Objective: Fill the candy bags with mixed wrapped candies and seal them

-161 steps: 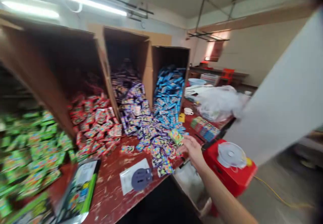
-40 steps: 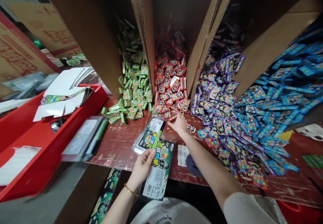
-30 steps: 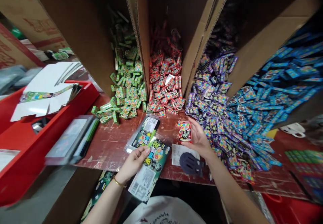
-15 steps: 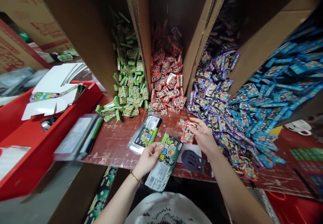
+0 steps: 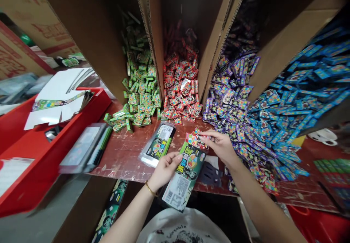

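My left hand (image 5: 166, 168) is closed on a green and black printed package (image 5: 186, 173), thumb on its front, over the table's front edge. Between the fingers of my right hand (image 5: 220, 146) is a small red packet (image 5: 194, 140), held right at the package's top end; whether it is inside the opening I cannot tell. Left of the package lies a similar printed pack (image 5: 160, 142) in clear plastic. A dark slotted flat piece (image 5: 210, 175) lies partly hidden behind the package.
Cardboard dividers (image 5: 149, 27) separate piles of small green packets (image 5: 139, 100), red packets (image 5: 182, 93), purple packets (image 5: 229, 100) and blue packets (image 5: 295, 100). A red tray (image 5: 90, 108) with cards stands at left, beside stacked clear sleeves (image 5: 82, 146). White-handled scissors (image 5: 324, 136) lie at right.
The red packet in my right hand has moved left to the top of the package and turned more level. My left hand has shifted the package slightly to the right.
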`<state>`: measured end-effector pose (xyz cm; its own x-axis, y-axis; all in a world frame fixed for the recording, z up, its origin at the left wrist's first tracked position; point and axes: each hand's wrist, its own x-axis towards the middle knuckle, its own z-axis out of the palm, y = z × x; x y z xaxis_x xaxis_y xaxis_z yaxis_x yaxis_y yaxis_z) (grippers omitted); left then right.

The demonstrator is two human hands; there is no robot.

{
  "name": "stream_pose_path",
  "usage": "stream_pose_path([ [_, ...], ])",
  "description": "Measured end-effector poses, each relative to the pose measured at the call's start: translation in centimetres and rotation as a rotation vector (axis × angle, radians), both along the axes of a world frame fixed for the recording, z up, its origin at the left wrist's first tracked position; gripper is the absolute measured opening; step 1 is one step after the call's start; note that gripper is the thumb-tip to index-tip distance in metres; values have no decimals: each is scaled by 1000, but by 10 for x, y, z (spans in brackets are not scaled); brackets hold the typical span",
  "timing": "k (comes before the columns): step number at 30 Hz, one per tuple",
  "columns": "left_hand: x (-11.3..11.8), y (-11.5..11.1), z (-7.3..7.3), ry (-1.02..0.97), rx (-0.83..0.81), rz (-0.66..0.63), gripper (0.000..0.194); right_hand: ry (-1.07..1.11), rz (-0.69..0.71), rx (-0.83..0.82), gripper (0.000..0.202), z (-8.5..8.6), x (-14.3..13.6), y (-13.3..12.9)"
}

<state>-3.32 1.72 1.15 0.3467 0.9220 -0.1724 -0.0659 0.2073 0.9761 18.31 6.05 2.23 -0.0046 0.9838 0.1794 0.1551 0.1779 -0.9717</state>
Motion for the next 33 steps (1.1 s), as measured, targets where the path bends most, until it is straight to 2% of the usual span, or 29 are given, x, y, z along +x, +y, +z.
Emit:
stream_pose_path([
  [1, 2, 0, 0, -15, -13, 27, 36, 34, -60, -12, 20, -2, -3, 0],
  [3, 6, 0, -2, -44, -31, 82, 36, 73, -93, -57, 23, -7, -8, 0],
  [5, 9, -1, -3, -57, -36, 111, 36, 48, -38, -74, 22, -11, -8, -1],
  [8, 10, -2, -5, -87, -64, 120, 36, -94, 87, -4, 19, -12, -4, -4],
  [11, 10, -2, -6, -114, -84, 123, 36, -206, 125, 60, 23, -11, -2, -8],
  [17, 9, -1, -2, -111, -74, 121, 36, -163, 195, 90, 18, -12, -9, -9],
  [20, 7, 5, -5, -146, -79, 199, 30, -59, 3, 51, 20, -18, -5, -8],
  [23, -2, 11, -10, -342, -234, 337, 26, 83, -231, 40, 21, -29, 1, -11],
  [25, -11, 13, -11, -574, -389, 331, 23, 124, -261, 21, 21, -37, 4, -15],
  [27, -20, 12, -12, -739, -476, 264, 17, 121, -212, -27, 20, -38, 4, -23],
  [29, -28, 9, -12, -829, -510, 218, 9, 104, -170, -40, 17, -28, 1, -35],
  [31, -33, 7, -13, -900, -548, 202, 4, 68, -107, 38, 10, -4, -6, -55],
  [33, -34, 8, -17, -959, -590, 182, 5, 24, 94, 196, 10, 25, -17, -79],
])
